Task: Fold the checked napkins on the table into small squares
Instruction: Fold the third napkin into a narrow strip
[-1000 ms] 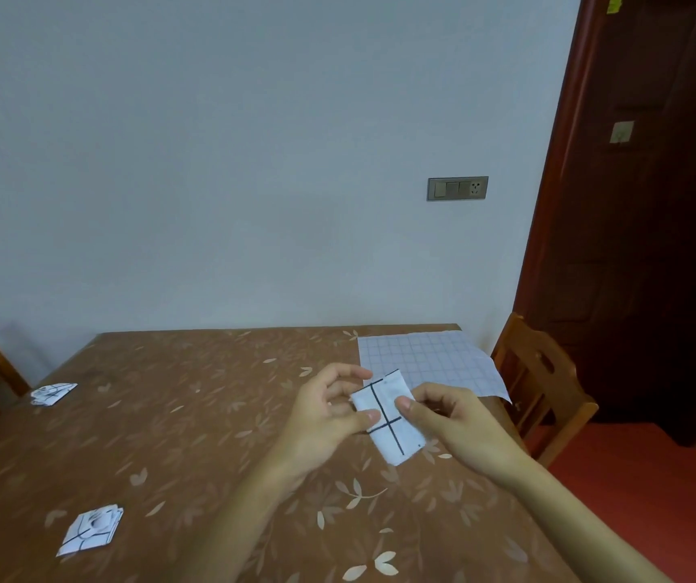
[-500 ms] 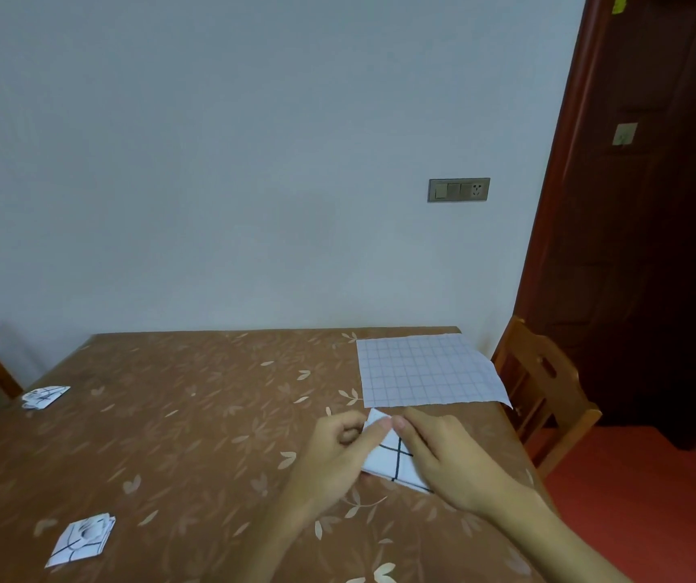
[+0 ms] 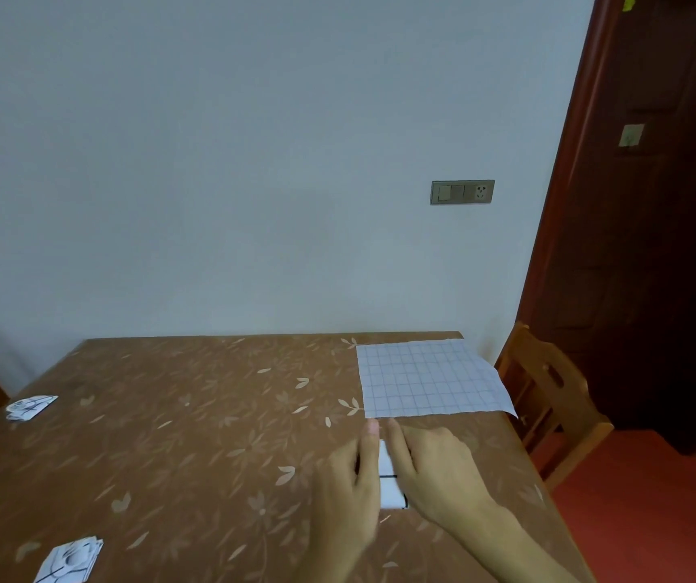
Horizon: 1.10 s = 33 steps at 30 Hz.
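On desk: we press folded napkin flat.
Left hand: fingers straight, laid on it.
Right hand: fingers straight, likewise.
Unfolded napkin: just beyond.

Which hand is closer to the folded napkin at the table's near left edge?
Left. The left hand is up and to the right of the folded napkin; the right hand is farther right, beyond the left hand.

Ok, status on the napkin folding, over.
Left hand, right hand flat, pressing half-folded napkin onto table. Unfolded napkin lies beyond them. Far folded square, near folded square sit left. Nothing in the way.
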Available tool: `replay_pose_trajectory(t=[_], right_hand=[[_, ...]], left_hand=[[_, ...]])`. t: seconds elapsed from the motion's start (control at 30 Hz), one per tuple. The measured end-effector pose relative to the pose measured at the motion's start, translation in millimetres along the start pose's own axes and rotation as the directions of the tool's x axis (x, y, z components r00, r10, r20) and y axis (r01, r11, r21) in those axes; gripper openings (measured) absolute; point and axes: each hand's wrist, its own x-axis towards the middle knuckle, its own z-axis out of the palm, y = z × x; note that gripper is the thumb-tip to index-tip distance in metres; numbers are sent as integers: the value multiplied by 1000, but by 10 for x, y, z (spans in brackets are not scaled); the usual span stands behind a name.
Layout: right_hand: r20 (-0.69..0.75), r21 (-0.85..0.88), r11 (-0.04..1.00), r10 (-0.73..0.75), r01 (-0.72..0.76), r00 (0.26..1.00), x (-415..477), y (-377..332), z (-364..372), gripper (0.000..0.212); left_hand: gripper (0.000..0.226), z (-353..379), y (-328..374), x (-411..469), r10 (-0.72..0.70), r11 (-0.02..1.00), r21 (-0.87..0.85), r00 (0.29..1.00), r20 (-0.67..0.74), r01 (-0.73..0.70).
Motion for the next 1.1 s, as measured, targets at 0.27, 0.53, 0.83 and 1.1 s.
replay_pose_trajectory(t=[0.27,0.53,0.83,1.1], right_hand=[[123,305,915,238,-265,964,105,210,520,60],[412,377,699,462,-608,785,-138,384,1070,57],[688,484,258,478,-836,546,-469,615,1663,28],[513,466,397,606,-790,608,-633,914,2105,16]], left_hand=[[41,85,-577,75,-41,999,-9,992,-118,40],[52,89,-1247,-80,-223,954,177,967,-119,242],[43,189,-1992,-291,-504,852,131,862,-57,507],[24,168,-2419,-481,-541,833,223,831,130,507]])
